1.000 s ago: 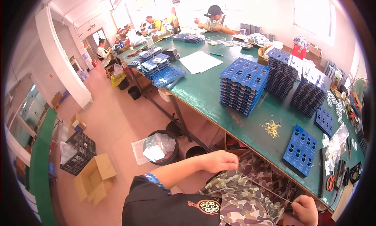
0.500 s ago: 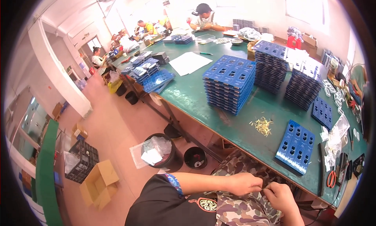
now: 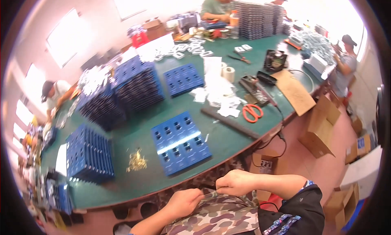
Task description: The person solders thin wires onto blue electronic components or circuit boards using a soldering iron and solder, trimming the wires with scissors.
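My left hand (image 3: 184,202) and my right hand (image 3: 237,182) are close together at the bottom of the view, below the near edge of the green table (image 3: 228,143). Both are closed on the top edge of a camouflage cloth (image 3: 222,214) that lies over my lap. My right forearm comes in from the right out of a black sleeve. On the table just beyond my hands lies a flat blue tray (image 3: 180,142) with square pockets. A small pile of brass parts (image 3: 136,161) lies to the left of that tray.
Stacks of blue trays (image 3: 136,86) stand on the table's left half. Orange scissors (image 3: 252,112), a black bar (image 3: 230,123), white scraps, a tape roll (image 3: 229,74) and a cardboard sheet (image 3: 295,92) lie right. Cardboard boxes (image 3: 321,125) sit on the floor. Several people work around the table.
The view has swung round to the table's other end. My right hand has come in from the lower right beside my left, and both now pinch the camouflage cloth.
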